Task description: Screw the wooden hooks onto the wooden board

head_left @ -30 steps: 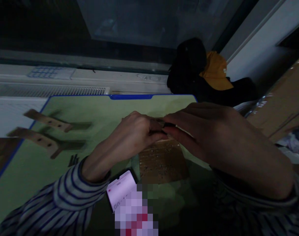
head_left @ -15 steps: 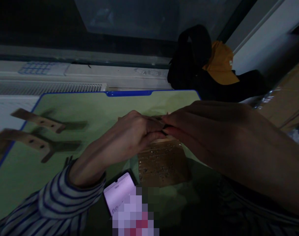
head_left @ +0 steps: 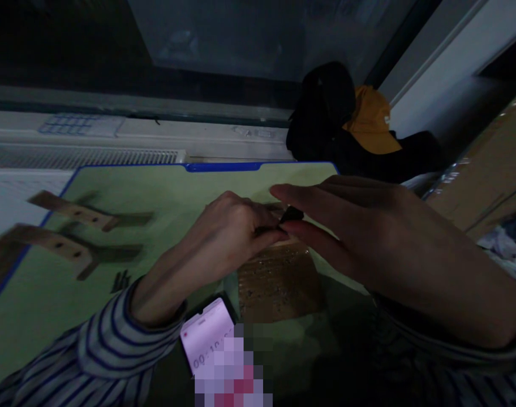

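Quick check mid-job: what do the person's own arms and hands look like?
The left hand and right hand wear no gloves. The left sleeve is pale with dark blue stripes; the right sleeve, mostly shadowed, looks striped too.

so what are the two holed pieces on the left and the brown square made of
The far holed piece and near one look like matte wood: dull, light-brown faces. The brown square is probably cardboard, perhaps taped: faint ribs and shiny specks; dim light leaves it open.
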Demonstrator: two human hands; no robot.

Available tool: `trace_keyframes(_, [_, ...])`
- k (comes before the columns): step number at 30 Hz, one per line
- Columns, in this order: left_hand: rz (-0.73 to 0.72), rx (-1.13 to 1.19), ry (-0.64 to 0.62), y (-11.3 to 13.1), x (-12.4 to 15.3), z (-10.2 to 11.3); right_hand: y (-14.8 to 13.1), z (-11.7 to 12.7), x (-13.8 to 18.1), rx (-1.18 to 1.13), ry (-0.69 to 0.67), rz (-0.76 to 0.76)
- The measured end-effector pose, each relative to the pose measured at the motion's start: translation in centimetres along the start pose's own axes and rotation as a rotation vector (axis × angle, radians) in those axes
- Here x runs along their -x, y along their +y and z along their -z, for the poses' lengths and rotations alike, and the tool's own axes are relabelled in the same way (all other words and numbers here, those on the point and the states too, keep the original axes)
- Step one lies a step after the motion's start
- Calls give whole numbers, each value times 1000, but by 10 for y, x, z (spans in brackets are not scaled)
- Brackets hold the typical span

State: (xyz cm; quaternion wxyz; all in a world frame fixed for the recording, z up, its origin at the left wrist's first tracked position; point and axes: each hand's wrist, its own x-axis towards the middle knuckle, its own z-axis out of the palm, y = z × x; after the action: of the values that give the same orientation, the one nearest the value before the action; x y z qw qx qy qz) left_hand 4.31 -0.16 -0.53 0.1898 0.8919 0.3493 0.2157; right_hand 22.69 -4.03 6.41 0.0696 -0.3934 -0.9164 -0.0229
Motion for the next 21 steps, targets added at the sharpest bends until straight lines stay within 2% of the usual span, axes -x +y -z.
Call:
trace_keyframes(6, [-56,-49,-36,-1,0,3,6,4,2,-83,-10,118])
trace_keyframes(17, [-118,76,-81,-9,1,2,-1,1,-4,32,-31,19])
trace_keyframes(21, [-53,112,-90,-8,1,2,-2,1,-4,30,-26,2])
